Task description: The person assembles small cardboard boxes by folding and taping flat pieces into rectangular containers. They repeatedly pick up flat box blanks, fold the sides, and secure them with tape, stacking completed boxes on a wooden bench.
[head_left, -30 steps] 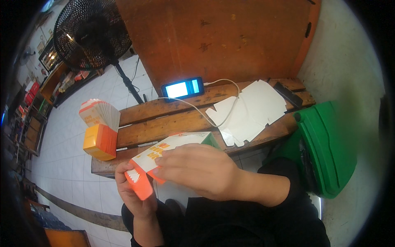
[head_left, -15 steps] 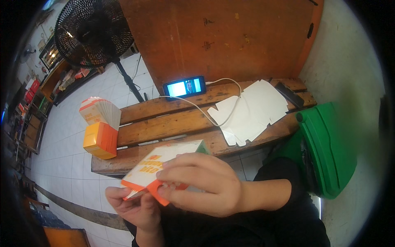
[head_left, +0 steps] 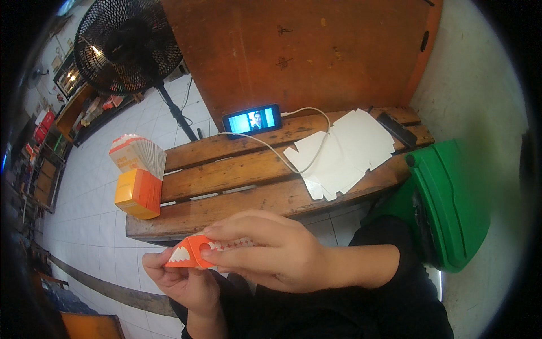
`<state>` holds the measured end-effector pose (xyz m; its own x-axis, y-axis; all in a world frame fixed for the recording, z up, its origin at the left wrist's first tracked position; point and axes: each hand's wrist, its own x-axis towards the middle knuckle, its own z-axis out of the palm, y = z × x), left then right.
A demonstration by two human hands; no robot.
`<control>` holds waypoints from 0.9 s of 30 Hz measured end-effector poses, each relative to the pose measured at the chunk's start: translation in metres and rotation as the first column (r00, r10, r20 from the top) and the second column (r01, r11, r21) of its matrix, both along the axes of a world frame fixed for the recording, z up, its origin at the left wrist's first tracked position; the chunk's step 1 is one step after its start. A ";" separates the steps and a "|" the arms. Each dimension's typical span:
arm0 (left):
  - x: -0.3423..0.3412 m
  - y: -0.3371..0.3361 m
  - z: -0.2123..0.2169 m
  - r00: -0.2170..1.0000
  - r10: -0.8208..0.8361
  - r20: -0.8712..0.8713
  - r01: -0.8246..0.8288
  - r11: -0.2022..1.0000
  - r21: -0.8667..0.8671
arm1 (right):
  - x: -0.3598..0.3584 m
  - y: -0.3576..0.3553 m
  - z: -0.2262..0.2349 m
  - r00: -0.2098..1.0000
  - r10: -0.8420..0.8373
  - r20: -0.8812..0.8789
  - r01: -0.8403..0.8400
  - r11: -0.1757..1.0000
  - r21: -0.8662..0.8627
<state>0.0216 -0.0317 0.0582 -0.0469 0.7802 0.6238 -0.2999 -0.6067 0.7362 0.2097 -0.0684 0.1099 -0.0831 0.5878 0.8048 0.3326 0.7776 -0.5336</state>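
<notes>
An orange and white printed carton point(head_left: 195, 252) is between my hands, just in front of the bench's near edge. My left hand point(head_left: 189, 285) grips its left end from below, thumb and fingers closed on it. Over its right part lies my right hand point(head_left: 276, 248), fingers wrapped round the top and side, hiding much of the carton. Orange flaps and a white scalloped pattern face me. On the bench's left end stand a fanned stack of white and orange folded cartons point(head_left: 138, 155) and a stack of yellow-orange cartons point(head_left: 138, 193).
Flat white die-cut card sheets point(head_left: 347, 150) lie on the slatted wooden bench point(head_left: 226, 175). A lit phone point(head_left: 253, 121) with a white cable point(head_left: 307, 110) leans at the back, and a dark flat object point(head_left: 396, 130) lies far right. A green bin point(head_left: 451, 209) stands right; a black fan point(head_left: 127, 45) stands left.
The carton has tipped, so its white printed face and green side no longer show and its orange end faces me. My right hand has shifted slightly left along it.
</notes>
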 end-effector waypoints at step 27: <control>0.006 0.011 0.015 0.988 -0.142 0.058 0.147 0.984 -0.104 | 0.012 0.019 -0.008 0.982 0.069 0.175 -0.016 0.957 -0.289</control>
